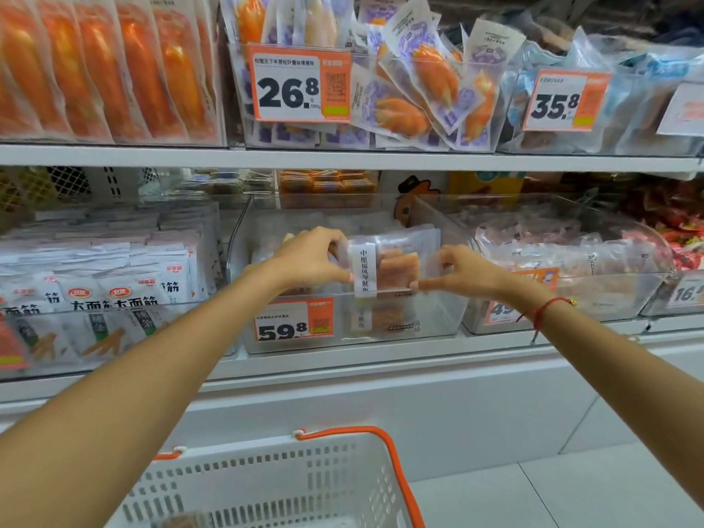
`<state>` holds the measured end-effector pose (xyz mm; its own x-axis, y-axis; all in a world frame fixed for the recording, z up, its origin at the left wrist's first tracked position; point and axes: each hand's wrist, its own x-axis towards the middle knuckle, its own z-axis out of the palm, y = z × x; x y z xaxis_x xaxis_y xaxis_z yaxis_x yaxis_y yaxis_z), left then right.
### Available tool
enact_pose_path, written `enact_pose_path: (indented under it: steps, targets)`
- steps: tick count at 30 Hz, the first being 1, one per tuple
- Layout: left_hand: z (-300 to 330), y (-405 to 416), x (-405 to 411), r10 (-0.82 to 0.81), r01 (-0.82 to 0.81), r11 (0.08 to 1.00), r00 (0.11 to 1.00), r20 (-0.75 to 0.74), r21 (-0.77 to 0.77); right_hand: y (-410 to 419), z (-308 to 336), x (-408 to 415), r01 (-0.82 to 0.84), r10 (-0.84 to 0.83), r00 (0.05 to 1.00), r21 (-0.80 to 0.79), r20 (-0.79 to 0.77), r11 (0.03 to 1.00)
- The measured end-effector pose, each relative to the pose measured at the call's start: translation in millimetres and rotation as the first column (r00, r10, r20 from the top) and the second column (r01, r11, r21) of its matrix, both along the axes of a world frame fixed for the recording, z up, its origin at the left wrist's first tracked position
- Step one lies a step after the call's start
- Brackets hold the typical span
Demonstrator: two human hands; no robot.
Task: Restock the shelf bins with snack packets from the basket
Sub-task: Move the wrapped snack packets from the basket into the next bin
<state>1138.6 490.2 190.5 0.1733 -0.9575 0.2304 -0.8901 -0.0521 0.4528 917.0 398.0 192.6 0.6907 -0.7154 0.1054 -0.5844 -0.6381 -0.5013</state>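
Note:
A stack of clear snack packets [392, 266] with orange strips and a white label stands upright in the clear middle bin [430, 318] on the lower shelf. My left hand [308, 257] grips the stack's left side. At the stack's right edge, my right hand [463, 274] pinches the packets, with a red string on that wrist. More packets of the same kind lie lower in the bin behind the 59.8 price tag [293, 320]. The white basket [274, 482] with orange handles sits below, at the bottom of the view.
Left bin holds white noodle-snack packets [114, 283]. Right bin [564, 299] holds pale packets. The upper shelf [343, 158] carries orange packets, a bin tagged 26.8 and one tagged 35.8. A white shelf base and grey floor tiles lie below.

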Motion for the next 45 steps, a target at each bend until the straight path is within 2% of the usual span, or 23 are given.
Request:
enact_pose_path:
  steps: [3,6,8,10,13,16,19,22,26,30,36,38,42,45]
  targets:
    - [3.7,4.2,-2.1,-0.024,0.014,0.997,0.993,0.120,0.079,-2.1,-3.8,2.1,-0.008,0.009,0.996,0.006,-0.086,1.000]
    - [5.7,6.2,-3.1,-0.071,0.056,0.995,0.974,0.213,0.077,-7.4,-0.7,3.9,0.009,-0.019,0.977,-0.045,-0.214,0.999]
    - [8.7,7.4,-4.5,-0.078,0.067,0.996,0.967,0.243,0.050,-9.5,7.9,5.0,0.032,-0.042,0.995,-0.118,-0.085,0.993]
    - [10.9,7.3,-6.8,-0.083,0.071,0.996,0.958,0.275,0.051,-4.9,17.3,7.1,-0.029,0.038,0.998,-0.175,0.047,0.984]
    - [15.2,5.3,-9.8,-0.096,0.061,0.992,0.939,0.331,0.113,1.4,20.5,14.6,-0.149,0.108,0.985,-0.352,-0.133,0.924]
    - [23.7,2.0,-12.3,-0.128,0.059,0.978,0.925,0.357,0.200,1.4,24.0,14.1,-0.138,0.068,0.983,-0.444,-0.169,0.885]
    - [31.8,-1.1,-15.4,-0.173,0.040,0.943,0.909,0.380,0.331,-0.6,31.1,11.0,-0.152,0.062,0.973,-0.409,-0.224,0.900]
    - [33.6,-3.8,-15.4,-0.204,0.027,0.913,0.894,0.399,0.407,1.7,38.6,13.6,-0.168,0.096,0.962,-0.280,-0.255,0.945]
    - [32.3,-6.8,-17.8,-0.192,0.048,0.927,0.913,0.360,0.372,0.0,43.6,21.6,-0.213,0.133,0.932,-0.211,-0.336,0.954]
    - [25.1,-12.5,-18.2,-0.116,0.012,0.954,0.934,0.337,0.298,-6.3,38.9,28.2,-0.202,0.141,0.935,-0.161,-0.326,0.966]
    - [16.5,-22.9,-19.4,-0.079,-0.020,0.951,0.949,0.304,0.308,-28.9,24.7,31.3,-0.094,0.110,0.952,0.070,-0.285,0.993]
    - [14.6,-25.2,-21.0,-0.076,-0.030,0.949,0.945,0.319,0.315,-29.8,20.4,34.0,-0.084,0.097,0.953,0.058,-0.286,0.995]
    - [16.2,-24.9,-21.1,-0.103,-0.027,0.938,0.930,0.354,0.345,-18.8,22.6,37.0,-0.123,0.077,0.939,-0.119,-0.335,0.985]
    - [21.4,-15.8,-19.6,-0.109,-0.011,0.944,0.933,0.343,0.329,-12.4,26.1,29.4,-0.134,0.067,0.951,-0.208,-0.303,0.969]
